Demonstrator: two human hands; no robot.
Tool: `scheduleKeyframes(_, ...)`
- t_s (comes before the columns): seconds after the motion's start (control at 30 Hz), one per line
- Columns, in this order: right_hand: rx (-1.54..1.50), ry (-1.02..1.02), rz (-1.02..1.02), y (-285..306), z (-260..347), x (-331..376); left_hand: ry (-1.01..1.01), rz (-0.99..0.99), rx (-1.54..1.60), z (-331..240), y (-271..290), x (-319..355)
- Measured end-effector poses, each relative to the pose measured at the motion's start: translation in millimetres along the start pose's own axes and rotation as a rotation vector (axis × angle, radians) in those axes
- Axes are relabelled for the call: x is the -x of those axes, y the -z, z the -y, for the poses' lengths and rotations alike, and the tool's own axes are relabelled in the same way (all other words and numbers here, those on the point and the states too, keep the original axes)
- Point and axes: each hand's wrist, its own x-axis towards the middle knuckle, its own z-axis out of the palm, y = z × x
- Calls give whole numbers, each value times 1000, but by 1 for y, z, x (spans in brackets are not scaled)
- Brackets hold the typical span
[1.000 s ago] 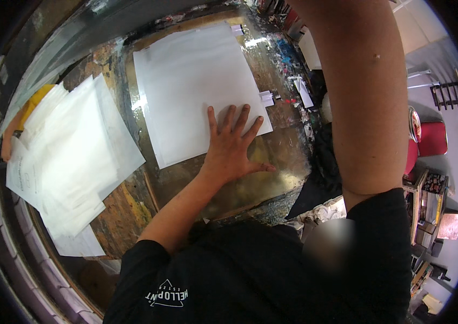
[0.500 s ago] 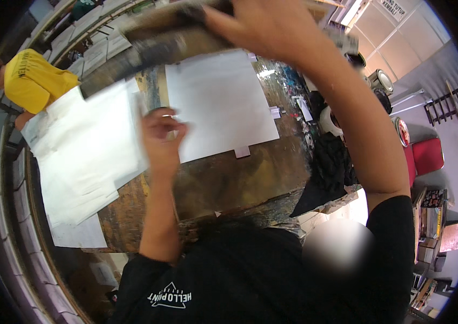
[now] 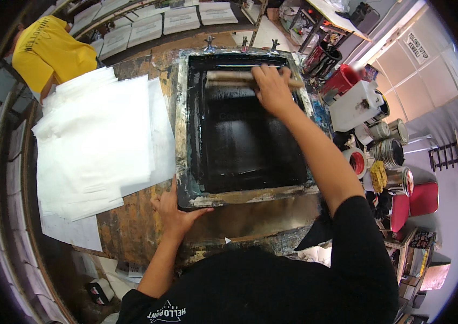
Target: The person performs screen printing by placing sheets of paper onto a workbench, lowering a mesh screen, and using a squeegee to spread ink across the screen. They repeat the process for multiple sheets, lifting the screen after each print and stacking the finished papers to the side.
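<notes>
Lowered printing screen (image 3: 239,135) now flat on table, right hand (image 3: 272,89) gripping squeegee (image 3: 234,80), left hand (image 3: 172,210) spread at frame corner

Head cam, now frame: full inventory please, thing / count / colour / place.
printing screen frame: 1, black mesh in a smeared metal frame, flat on the table centre
squeegee: 1, wooden handle, across the far end of the screen
paper stack: 1 loose pile, white, on the table left of the screen
work table: 1, ink-stained wood, under it all
tins: several, metal, right side
red bucket: 1, far right
printed sheets: several, white, on a far bench
other person: 1, yellow shirt, far left
left hand: pressed on the frame's near left corner
right hand: gripping the squeegee
</notes>
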Motion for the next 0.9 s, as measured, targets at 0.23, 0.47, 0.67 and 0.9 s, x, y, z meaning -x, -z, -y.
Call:
scheduleKeyframes(0.23, 139, 28, -16, -75, -23, -69, 43, 58, 23, 0, 1, 1)
scheduleKeyframes(0.47, 76, 46, -4, -60, -6, -30, 70, 96, -136, -5, 6, 0)
scheduleKeyframes(0.67, 90, 24, 58, -29, 20, 2, 64, 51, -71, -3, 0, 0)
scheduleKeyframes(0.9, 47, 27, 110, 35, 68, 96, 22, 7, -111, -6, 2, 1)
